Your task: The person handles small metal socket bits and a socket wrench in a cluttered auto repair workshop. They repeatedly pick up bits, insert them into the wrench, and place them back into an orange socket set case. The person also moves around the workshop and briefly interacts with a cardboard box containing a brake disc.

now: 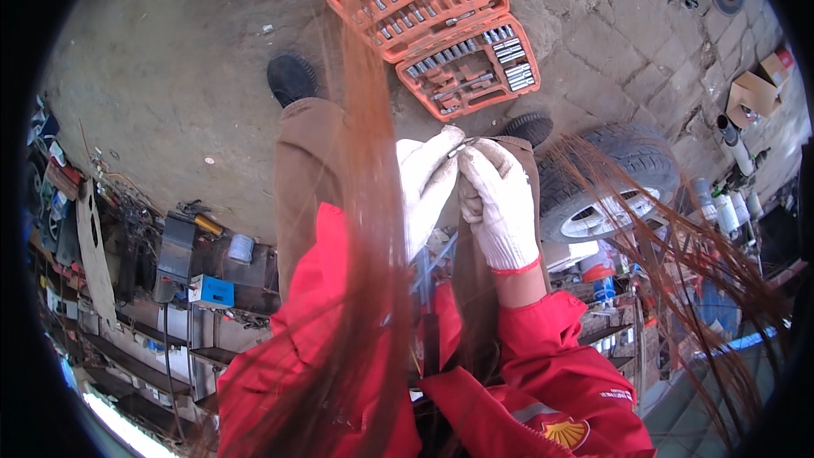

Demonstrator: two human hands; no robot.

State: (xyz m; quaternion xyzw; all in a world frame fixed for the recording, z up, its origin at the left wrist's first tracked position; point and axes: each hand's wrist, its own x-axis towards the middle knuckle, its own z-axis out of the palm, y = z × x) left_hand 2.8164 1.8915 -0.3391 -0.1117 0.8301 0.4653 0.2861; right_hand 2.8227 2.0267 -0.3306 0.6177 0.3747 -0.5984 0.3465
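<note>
Your gloved left hand (426, 180) and right hand (502, 197) meet above your knees, fingertips narrowed on a small metallic piece (459, 150) between them; its exact kind cannot be told. On the floor (203, 93) beyond, the orange case (487, 101) is already open, many sockets (516, 76) seated. Handling of the piece appears unfinished; how much remains is unclear.

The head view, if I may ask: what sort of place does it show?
Probably a vehicle repair workshop: an open orange socket set lies on the floor, with a tyred wheel and cluttered shelves nearby.
</note>
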